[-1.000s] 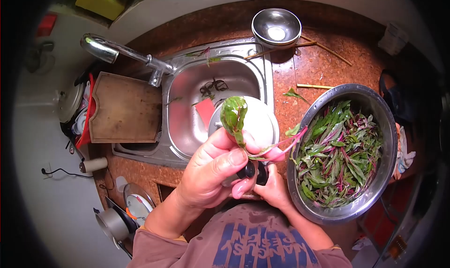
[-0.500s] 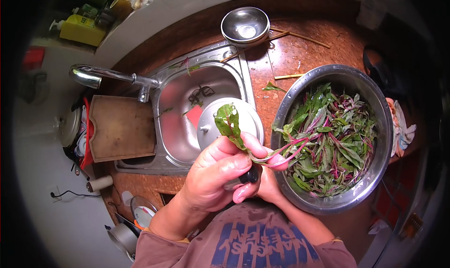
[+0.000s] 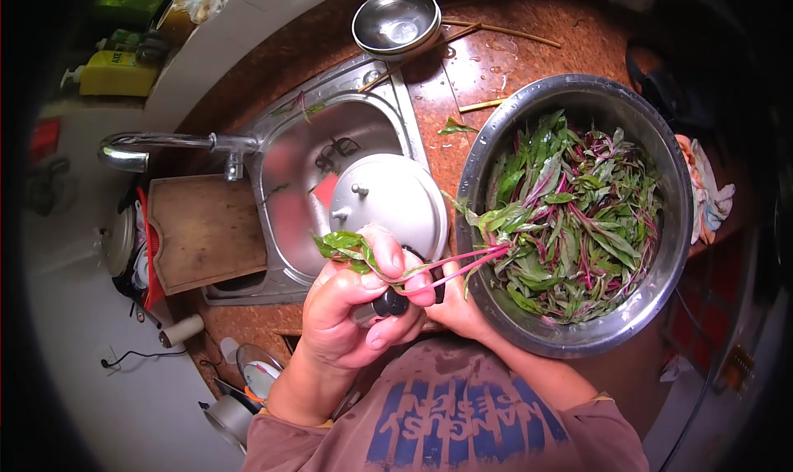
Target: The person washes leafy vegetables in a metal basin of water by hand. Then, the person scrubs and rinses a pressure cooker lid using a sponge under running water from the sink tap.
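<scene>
My left hand [image 3: 351, 315] is closed, thumb and finger pinching a sprig of leafy greens [image 3: 343, 245]. The sprig's pink-red stems [image 3: 462, 265] stretch right to the rim of a large metal basin [image 3: 479, 150]. More green and purple leaves [image 3: 578, 232] fill the basin. My right hand [image 3: 461, 313] is low beside the basin; its fingers are mostly hidden behind my left hand and a dark handle-like part. Just beyond both hands, a round silver pot lid [image 3: 392, 199] with small metal knobs overlaps the sink's near right corner. A black rounded end [image 3: 390, 303] shows under my left fingers.
The steel sink [image 3: 285, 175] has leaf scraps in it and a faucet [image 3: 165, 146] on its left. A wooden cutting board [image 3: 202, 232] lies left of the basin. Stacked metal bowls [image 3: 396, 26] and wooden sticks [image 3: 504, 33] are at the back. A cloth [image 3: 706, 195] sits at right.
The view has shifted, so most things appear further left and up. The sprig's leafy tip, upright before, now leans left over my left hand, and the stems look straighter.
</scene>
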Motion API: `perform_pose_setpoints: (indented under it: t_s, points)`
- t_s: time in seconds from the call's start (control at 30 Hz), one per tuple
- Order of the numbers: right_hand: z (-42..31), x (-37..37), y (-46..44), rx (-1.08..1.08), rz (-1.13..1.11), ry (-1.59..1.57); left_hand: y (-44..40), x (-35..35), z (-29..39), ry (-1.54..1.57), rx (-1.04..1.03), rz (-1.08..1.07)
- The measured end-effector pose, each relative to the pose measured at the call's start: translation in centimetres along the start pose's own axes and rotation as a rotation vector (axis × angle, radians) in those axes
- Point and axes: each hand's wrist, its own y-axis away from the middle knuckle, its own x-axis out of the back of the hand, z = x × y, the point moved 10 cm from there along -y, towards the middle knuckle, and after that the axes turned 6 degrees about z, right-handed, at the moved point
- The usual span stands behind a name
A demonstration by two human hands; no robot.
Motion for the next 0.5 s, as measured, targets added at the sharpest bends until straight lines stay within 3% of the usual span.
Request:
perform_pose_setpoints:
  t_s: [0.2,0.33,0.43,0.5]
  points:
    - [0.0,0.4,0.6,-0.038,-0.043,-0.024,-2.0,-4.0,-0.9,-0.107,-0.024,-0.131]
    - [0.2,0.7,0.9,-0.070,-0.072,-0.042,-5.2,-5.6,-3.7,-0.363,0.129,0.007]
    - [0.6,0.5,1.0,-0.075,-0.091,-0.050,-6.7,-2.9,-4.8,-1.166,-0.139,0.005]
    - [0.7,0.5,1.0,-0.077,-0.096,-0.058,-6.5,-1.6,-4.8,-1.271,-0.102,0.031]
